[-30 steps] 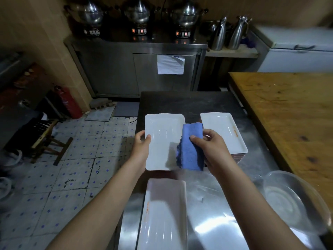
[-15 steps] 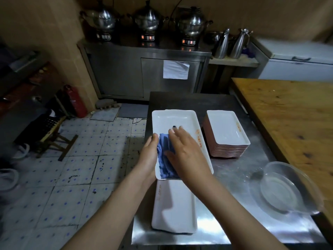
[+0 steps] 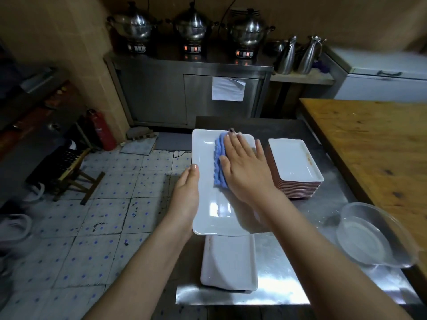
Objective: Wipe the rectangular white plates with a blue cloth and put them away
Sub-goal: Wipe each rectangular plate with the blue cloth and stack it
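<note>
A rectangular white plate (image 3: pixel 208 181) is held above the steel table. My left hand (image 3: pixel 187 192) grips its left edge, thumb on the rim. My right hand (image 3: pixel 245 167) lies flat with straight fingers on a folded blue cloth (image 3: pixel 219 165), pressing it onto the plate's far half. Below the held plate a second white plate (image 3: pixel 228 264) lies on the table near the front edge. To the right stands a stack of white plates (image 3: pixel 293 162) with reddish undersides.
The steel table (image 3: pixel 288 269) carries a clear glass bowl (image 3: pixel 372 236) at the right. A wooden table (image 3: pixel 374 146) borders it on the right. A steel cabinet (image 3: pixel 189 93) with pots stands behind. On the left are tiled floor, a stool (image 3: pixel 69 172) and a fire extinguisher (image 3: pixel 102 129).
The cloth moved from the plate's right edge to its near half, then up to its far half. My right hand now lies flat on it. The plate now lies flatter and lengthwise.
</note>
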Demonstrator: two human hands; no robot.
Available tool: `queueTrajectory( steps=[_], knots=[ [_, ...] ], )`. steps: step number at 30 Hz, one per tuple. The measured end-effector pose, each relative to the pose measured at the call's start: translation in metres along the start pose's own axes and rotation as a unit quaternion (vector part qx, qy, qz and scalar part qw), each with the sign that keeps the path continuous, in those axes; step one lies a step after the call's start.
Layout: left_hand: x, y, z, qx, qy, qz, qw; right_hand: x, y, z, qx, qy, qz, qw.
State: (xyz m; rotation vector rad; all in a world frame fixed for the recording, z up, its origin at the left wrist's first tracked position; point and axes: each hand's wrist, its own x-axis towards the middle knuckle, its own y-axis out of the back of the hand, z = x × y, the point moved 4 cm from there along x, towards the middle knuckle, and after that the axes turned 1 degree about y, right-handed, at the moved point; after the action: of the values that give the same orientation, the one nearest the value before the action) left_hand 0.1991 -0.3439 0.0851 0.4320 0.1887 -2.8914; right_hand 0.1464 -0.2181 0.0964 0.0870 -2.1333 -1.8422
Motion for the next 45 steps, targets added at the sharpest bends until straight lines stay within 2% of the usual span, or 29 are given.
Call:
queueTrajectory(
  steps=[2,4,7,9,12,16,19,22,25,29,33,38,41,45],
  knots=[
    [0.007,0.008,0.001,0.008,0.011,0.015,1.000,-0.027,-0.012,-0.009,0.023,0.012,-0.013,1.000],
    [0.011,0.010,-0.003,0.013,0.035,0.023,0.999,-0.048,-0.018,-0.030,0.048,0.064,-0.025,0.996],
    [0.009,0.002,-0.011,-0.005,0.058,0.003,0.998,-0.035,-0.008,-0.045,0.047,0.122,-0.023,0.991],
    [0.007,-0.004,-0.014,-0.024,0.054,-0.019,0.998,-0.012,0.002,-0.035,0.013,0.107,0.000,0.994],
    [0.002,-0.006,-0.013,0.018,0.029,-0.027,0.999,0.011,0.007,-0.010,-0.033,0.051,-0.006,0.998],
    [0.011,0.012,-0.007,0.003,-0.013,0.003,1.000,-0.019,-0.003,0.005,-0.028,-0.031,0.023,0.999],
    [0.019,0.029,-0.008,0.014,-0.024,0.029,0.999,-0.065,-0.022,-0.020,-0.005,0.001,0.017,1.000],
    [0.017,0.027,-0.009,0.020,-0.019,0.009,1.000,-0.068,-0.028,-0.022,0.005,0.008,-0.006,1.000],
    [0.011,0.013,-0.011,0.034,-0.041,-0.018,0.998,-0.025,-0.011,0.003,-0.022,-0.033,0.046,0.998],
    [0.009,0.017,-0.011,0.014,-0.031,-0.007,0.999,-0.023,-0.020,0.006,0.002,-0.061,0.019,0.998],
    [0.014,0.025,-0.017,0.000,-0.023,0.023,0.999,-0.069,-0.036,-0.035,0.045,-0.033,-0.015,0.998],
    [0.015,0.010,-0.022,-0.023,-0.002,0.005,1.000,-0.056,-0.023,-0.062,0.085,0.068,-0.041,0.993],
    [0.018,0.016,-0.019,-0.038,0.013,0.019,0.999,-0.066,-0.025,-0.047,0.031,0.084,-0.068,0.994],
    [0.015,0.017,-0.020,-0.006,0.006,0.011,1.000,-0.063,-0.029,-0.001,-0.057,0.001,-0.062,0.996]
  ],
)
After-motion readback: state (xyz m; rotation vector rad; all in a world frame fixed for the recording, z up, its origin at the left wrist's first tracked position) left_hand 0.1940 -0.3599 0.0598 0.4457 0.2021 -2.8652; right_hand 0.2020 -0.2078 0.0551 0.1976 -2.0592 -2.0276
